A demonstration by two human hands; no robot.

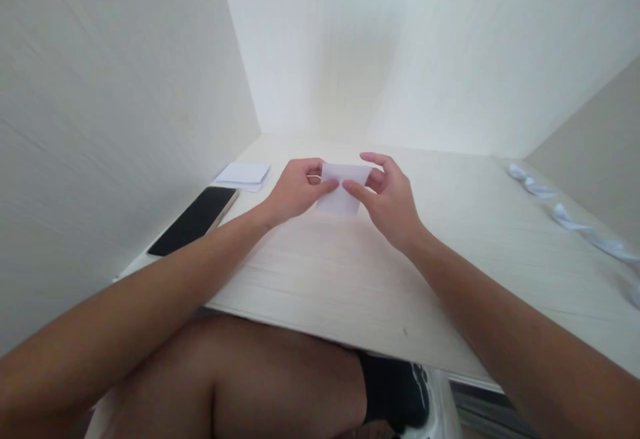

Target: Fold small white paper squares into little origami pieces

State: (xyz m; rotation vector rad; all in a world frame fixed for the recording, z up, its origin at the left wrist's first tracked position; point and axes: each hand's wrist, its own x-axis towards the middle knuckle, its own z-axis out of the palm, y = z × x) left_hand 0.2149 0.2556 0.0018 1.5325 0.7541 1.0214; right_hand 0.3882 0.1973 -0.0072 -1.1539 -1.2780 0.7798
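A small sheet of white paper (pixel 343 200) is held between my two hands, just above the table in the middle of the view. My left hand (pixel 300 188) grips its left side, with the thumb lying on the near face and the fingers behind. On the right side my right hand (pixel 390 199) pinches it the same way, its index finger raised off the paper. Both thumb tips lie close together near the paper's middle. What the fingers do behind the sheet is hidden.
The pale wooden table (pixel 320 279) is walled in at the left, back and right. At the left lie a stack of white paper (pixel 243 174) and a black phone (pixel 195 221). Several twisted white paper pieces (pixel 570 218) line the right edge. My leg (pixel 285 372) is below the front edge.
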